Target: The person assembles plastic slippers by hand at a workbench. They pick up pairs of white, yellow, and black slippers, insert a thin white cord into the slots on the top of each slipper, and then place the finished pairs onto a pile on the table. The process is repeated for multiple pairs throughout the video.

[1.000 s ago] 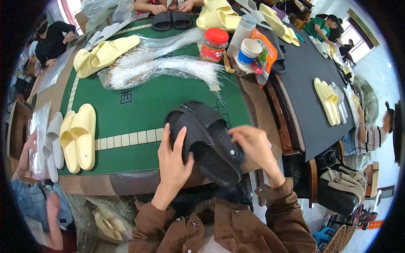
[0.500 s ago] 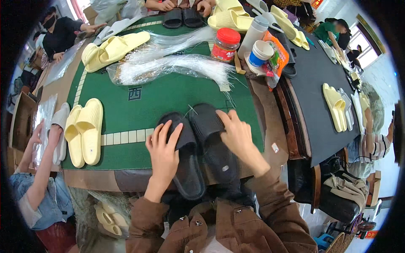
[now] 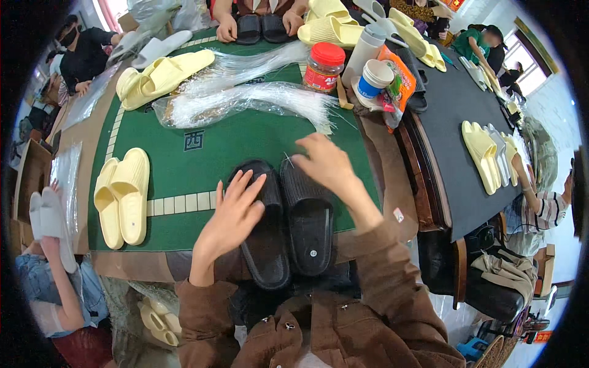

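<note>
A pair of black slippers stands side by side at the table's near edge, toes away from me: the left slipper (image 3: 265, 260) and the right slipper (image 3: 308, 236). My left hand (image 3: 232, 211) lies over the left slipper's strap with fingers spread, holding nothing. Above the right slipper's toe, my right hand (image 3: 328, 164) has its fingers bent and apart, slightly blurred. Close to its lower fingertip, a thin pale plastic tie (image 3: 288, 157) sticks up at the slippers' toes; no grip on it shows.
Beyond lie bundles of clear plastic ties (image 3: 239, 105) on the green mat (image 3: 245, 141). Yellow slippers (image 3: 132, 202) stand left. A red-lidded jar (image 3: 324, 67), a bottle (image 3: 366, 52) and a paper cup (image 3: 374, 78) stand at the far right. Co-workers handle slippers around the tables.
My right hand has left the right slipper's side and moved up and left over its toe. Both black slippers now stand straighter and closer together. The left co-worker has lifted the grey slippers.
</note>
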Demonstrator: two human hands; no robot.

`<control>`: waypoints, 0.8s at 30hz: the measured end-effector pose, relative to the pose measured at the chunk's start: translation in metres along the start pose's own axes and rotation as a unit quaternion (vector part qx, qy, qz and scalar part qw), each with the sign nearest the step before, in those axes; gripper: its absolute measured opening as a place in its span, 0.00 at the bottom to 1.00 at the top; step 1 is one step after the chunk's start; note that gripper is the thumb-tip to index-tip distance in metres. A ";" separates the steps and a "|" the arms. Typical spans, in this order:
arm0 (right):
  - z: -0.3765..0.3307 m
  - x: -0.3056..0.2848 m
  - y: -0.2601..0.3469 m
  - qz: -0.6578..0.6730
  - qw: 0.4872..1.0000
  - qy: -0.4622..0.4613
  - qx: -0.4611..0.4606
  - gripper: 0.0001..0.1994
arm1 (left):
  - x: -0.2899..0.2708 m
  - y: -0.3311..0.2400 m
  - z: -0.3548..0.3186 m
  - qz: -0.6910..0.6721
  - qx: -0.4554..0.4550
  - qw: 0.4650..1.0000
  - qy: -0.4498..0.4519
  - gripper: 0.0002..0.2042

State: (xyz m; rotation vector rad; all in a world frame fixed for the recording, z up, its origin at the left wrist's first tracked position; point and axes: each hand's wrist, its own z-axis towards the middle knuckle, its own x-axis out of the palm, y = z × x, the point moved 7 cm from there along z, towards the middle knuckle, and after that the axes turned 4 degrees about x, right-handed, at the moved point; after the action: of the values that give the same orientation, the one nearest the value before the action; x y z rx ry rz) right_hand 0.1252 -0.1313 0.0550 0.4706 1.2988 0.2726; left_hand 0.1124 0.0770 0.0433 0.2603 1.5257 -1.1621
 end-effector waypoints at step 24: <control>0.001 -0.011 0.027 0.179 0.948 -0.261 0.023 0.09 | 0.007 0.032 0.089 -0.088 -0.062 0.966 -0.235 0.04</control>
State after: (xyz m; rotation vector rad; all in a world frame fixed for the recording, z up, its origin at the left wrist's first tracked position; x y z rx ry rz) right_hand 0.1248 -0.1124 0.0778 0.7635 0.6970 0.3895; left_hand 0.1885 0.0209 0.0331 -0.2295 1.2073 -1.1603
